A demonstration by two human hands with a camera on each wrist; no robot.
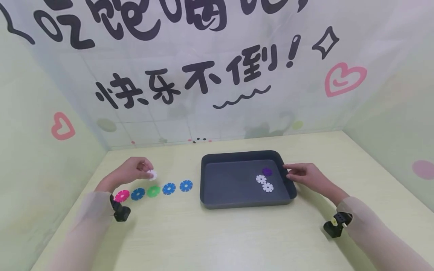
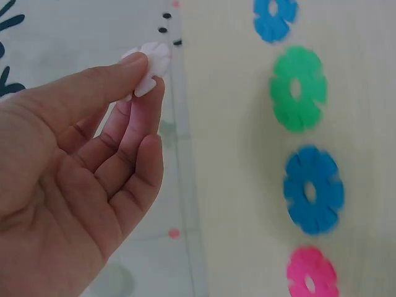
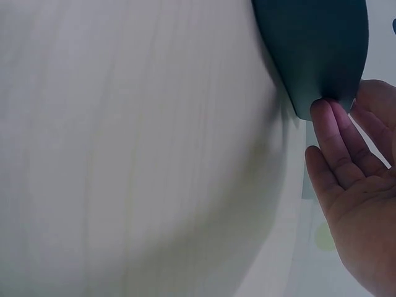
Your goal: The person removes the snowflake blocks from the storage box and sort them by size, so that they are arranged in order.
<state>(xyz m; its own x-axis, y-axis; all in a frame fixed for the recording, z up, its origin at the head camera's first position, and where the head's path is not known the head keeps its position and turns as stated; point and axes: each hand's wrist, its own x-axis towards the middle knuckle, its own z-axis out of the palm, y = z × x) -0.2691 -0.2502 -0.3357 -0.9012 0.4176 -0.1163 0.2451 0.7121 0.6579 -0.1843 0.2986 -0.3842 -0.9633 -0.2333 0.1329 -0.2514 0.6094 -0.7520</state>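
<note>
My left hand [image 1: 133, 168] pinches a white snowflake disc [image 2: 159, 60] between thumb and fingers, above the table at the left. Below it lies a row of flat notched discs: a pink disc [image 1: 122, 195], a dark blue disc [image 1: 138, 194], a green disc [image 1: 153, 191] and two blue discs, one in the middle [image 1: 168, 188] and one at the right end [image 1: 185, 185]. At the right, my right hand [image 1: 306, 174] grips the side wall of a dark grey tray [image 1: 230, 206], thumb and fingers on opposite faces. Inside lie two white discs [image 1: 268, 187] and a purple disc [image 1: 267, 172].
The pale wooden table [image 1: 190, 237] runs back to a white printed wall covering [image 1: 190, 128] with dark lettering. Light green side panels stand at left [image 1: 30, 158] and right [image 1: 403, 124]. The tray's raised walls surround the discs in it.
</note>
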